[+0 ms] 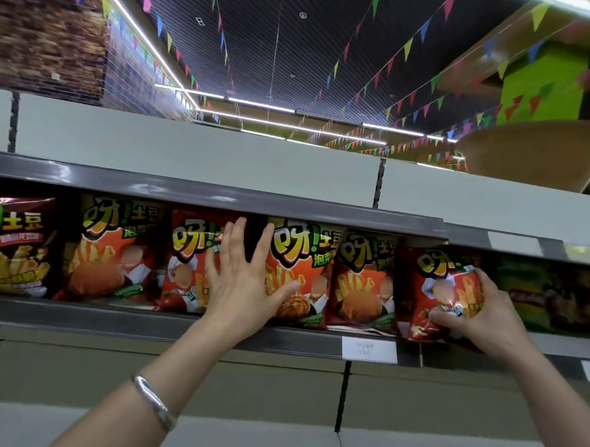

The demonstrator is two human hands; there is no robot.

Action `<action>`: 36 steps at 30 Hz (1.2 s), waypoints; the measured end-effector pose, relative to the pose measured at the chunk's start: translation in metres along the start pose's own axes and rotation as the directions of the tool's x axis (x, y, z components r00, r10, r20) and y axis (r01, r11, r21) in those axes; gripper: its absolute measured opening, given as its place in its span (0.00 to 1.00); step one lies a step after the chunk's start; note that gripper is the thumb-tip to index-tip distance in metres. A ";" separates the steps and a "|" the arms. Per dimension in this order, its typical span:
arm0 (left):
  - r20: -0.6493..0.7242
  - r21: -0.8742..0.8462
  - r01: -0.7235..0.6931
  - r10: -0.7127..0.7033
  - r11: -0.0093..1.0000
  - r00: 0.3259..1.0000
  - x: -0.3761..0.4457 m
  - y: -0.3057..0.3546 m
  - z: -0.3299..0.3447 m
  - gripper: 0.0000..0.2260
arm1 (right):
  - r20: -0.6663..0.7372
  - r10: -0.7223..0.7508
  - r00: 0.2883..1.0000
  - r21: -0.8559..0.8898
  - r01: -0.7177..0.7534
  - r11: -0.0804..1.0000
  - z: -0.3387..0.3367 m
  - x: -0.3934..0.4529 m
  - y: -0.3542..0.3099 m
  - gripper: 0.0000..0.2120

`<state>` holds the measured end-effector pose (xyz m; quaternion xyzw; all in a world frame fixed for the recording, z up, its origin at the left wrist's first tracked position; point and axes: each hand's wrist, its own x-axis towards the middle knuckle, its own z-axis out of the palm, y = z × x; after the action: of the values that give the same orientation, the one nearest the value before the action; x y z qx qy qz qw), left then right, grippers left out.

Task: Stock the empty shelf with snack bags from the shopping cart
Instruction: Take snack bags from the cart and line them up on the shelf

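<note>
Reaching up at centre frame, left hand (246, 279) is pressing spread fingers against standing snack bags (297, 274). At right, right hand (480, 311) is pinching red bag (443, 292) onto shelf (179, 323). Row looks nearly filled; cart is unseen, so remaining stock is unclear.

Leftmost snack bag (12, 242) cut off

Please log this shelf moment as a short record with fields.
left hand: open, fingers spread, pressing on the bags mid-shelf
right hand: grips a red bag at the shelf edge
row: six bags upright, left of the red one
further right: green bag
wrist: bracelet on left arm
</note>
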<state>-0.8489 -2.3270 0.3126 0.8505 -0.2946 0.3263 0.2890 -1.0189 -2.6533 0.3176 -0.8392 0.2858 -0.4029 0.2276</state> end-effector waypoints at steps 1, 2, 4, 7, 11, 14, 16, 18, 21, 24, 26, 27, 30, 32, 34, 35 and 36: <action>0.007 0.008 0.003 -0.003 1.000 1.000 -0.001 0.001 0.001 0.42 | 0.007 -0.004 1.000 -0.015 0.004 1.000 0.003 0.008 0.002 0.59; 0.013 0.016 0.004 -0.004 1.000 1.000 -0.001 0.001 0.002 0.42 | 0.013 0.003 1.000 -0.022 -0.002 1.000 0.006 0.014 0.002 0.59; 0.028 0.022 0.004 -0.005 1.000 1.000 -0.003 0.000 0.003 0.42 | 0.017 0.015 1.000 -0.019 -0.015 1.000 0.015 0.026 0.006 0.59; 0.043 0.031 0.016 -0.017 0.999 0.999 -0.006 -0.003 0.005 0.42 | 0.009 0.021 1.000 0.000 -0.021 1.000 0.031 0.037 0.011 0.57; 0.051 0.053 0.039 -0.042 0.998 0.998 -0.009 -0.011 0.004 0.42 | 0.026 0.002 1.000 0.075 -0.004 0.997 0.042 0.035 0.018 0.49; 0.070 0.073 0.056 -0.061 0.996 0.996 -0.011 -0.013 0.004 0.42 | 0.079 -0.001 0.997 0.086 -0.006 0.996 0.046 0.033 0.029 0.61; 0.067 0.074 0.059 -0.064 0.995 0.996 -0.011 -0.012 0.006 0.42 | 0.128 -0.013 0.992 0.085 0.003 0.996 0.047 0.033 0.033 0.60; 0.068 0.077 0.061 -0.067 0.995 0.995 -0.011 -0.009 0.008 0.42 | 0.167 -0.020 0.986 0.084 0.006 0.996 0.043 0.032 0.029 0.61; 0.070 0.067 0.063 -0.068 0.996 0.995 -0.015 -0.005 0.008 0.42 | 0.173 0.000 0.985 0.059 -0.010 0.998 0.039 0.030 0.030 0.72; 0.066 0.068 0.068 -0.073 0.995 0.995 -0.020 -0.006 0.004 0.42 | -0.012 -0.028 1.000 -0.009 0.028 1.000 0.043 0.023 0.034 0.65; 0.069 0.072 0.086 -0.091 0.994 0.994 -0.023 -0.009 0.000 0.42 | -0.160 -0.117 0.980 -0.058 0.109 0.992 0.047 0.016 0.034 0.57; 0.068 0.081 0.093 -0.098 0.992 0.993 -0.024 -0.009 -0.002 0.42 | -0.205 -0.149 0.967 -0.069 0.138 0.988 0.049 0.013 0.032 0.54; 0.058 0.106 0.102 -0.109 0.989 0.992 -0.032 -0.011 -0.007 0.42 | -0.272 -0.211 0.939 -0.075 0.197 0.977 0.053 0.005 0.023 0.50; 0.063 0.099 0.109 -0.115 0.989 0.991 -0.040 -0.013 -0.012 0.42 | -0.295 -0.251 0.922 -0.048 0.248 0.967 0.056 -0.003 0.013 0.47; 0.068 0.092 0.123 -0.130 0.988 0.989 -0.051 -0.016 -0.017 0.42 | -0.310 -0.284 0.907 0.004 0.300 0.954 0.061 -0.014 -0.001 0.44; 0.074 0.095 0.135 -0.143 0.986 0.987 -0.056 -0.018 -0.020 0.42 | -0.318 -0.305 0.898 0.038 0.334 0.942 0.064 -0.021 -0.010 0.44; 0.082 0.103 0.149 -0.158 0.983 0.984 -0.062 -0.019 -0.024 0.42 | -0.324 -0.328 0.888 0.073 0.369 0.927 0.067 -0.028 -0.019 0.43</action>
<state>-0.8830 -2.2789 0.2763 0.8975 -0.2247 0.2783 0.2581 -0.9739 -2.6106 0.2756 -0.7872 0.1349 -0.5802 0.1594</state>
